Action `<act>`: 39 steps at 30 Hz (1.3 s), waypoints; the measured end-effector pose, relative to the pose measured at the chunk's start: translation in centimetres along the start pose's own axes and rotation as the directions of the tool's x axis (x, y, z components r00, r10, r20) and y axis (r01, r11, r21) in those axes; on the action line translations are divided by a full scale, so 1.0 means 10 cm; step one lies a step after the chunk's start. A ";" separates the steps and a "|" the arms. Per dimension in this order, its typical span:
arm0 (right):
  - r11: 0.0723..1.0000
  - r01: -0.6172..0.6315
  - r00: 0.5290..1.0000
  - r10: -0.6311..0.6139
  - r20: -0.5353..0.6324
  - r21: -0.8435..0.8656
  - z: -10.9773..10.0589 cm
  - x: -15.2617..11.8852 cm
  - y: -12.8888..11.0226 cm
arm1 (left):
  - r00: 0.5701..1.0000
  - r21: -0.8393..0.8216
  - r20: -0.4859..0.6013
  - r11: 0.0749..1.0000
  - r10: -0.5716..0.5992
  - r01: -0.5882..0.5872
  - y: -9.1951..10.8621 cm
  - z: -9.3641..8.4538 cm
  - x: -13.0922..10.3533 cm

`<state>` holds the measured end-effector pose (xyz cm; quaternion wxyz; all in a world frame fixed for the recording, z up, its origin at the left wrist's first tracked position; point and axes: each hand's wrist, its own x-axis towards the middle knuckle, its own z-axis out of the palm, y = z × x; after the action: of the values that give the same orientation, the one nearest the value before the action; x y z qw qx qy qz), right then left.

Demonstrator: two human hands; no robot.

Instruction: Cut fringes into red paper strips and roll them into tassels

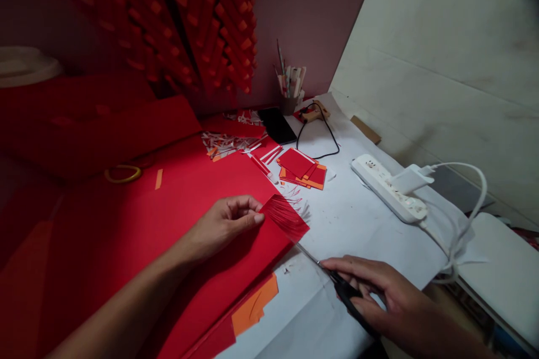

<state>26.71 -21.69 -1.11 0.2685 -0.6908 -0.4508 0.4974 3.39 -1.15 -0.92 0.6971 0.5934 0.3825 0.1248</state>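
Note:
My left hand (231,217) pinches the edge of a red paper sheet (236,261) between thumb and fingers. The sheet's far end is cut into fine strips, and a fringe of thin red and white slivers (300,206) lies just beyond it. Black-handled scissors (348,293) are gripped in my right hand (379,291). Their blades reach the sheet's right edge, the tips hidden at the paper. Under the sheet's near side, a piece of orange paper (255,304) sticks out.
Stacked red and orange cards (301,166) lie ahead, beside a pile of paper shreds (229,145). Behind are a black phone-like slab (278,125), a cup of pens (289,102) and a corded wooden-coloured tool (316,112). A white power strip (389,188) with a plugged-in charger sits right.

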 end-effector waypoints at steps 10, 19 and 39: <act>0.998 0.057 0.995 -0.058 0.075 0.022 0.04 0.09 -0.20 | 1.000 -0.008 -0.005 1.000 -0.007 0.007 0.01 0.00 0.01; 0.994 0.098 0.992 -0.102 0.080 0.056 0.09 0.14 -0.16 | 1.000 -0.010 -0.008 1.000 -0.012 0.012 0.02 0.00 0.01; 0.990 0.132 0.988 -0.136 0.077 0.057 0.10 0.18 -0.17 | 1.000 0.009 -0.018 1.000 0.022 -0.022 -0.01 0.00 0.01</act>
<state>25.37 -19.40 -0.89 0.3006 -0.6313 -0.4935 0.5172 3.49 -1.10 -1.05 0.6896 0.5996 0.3827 0.1359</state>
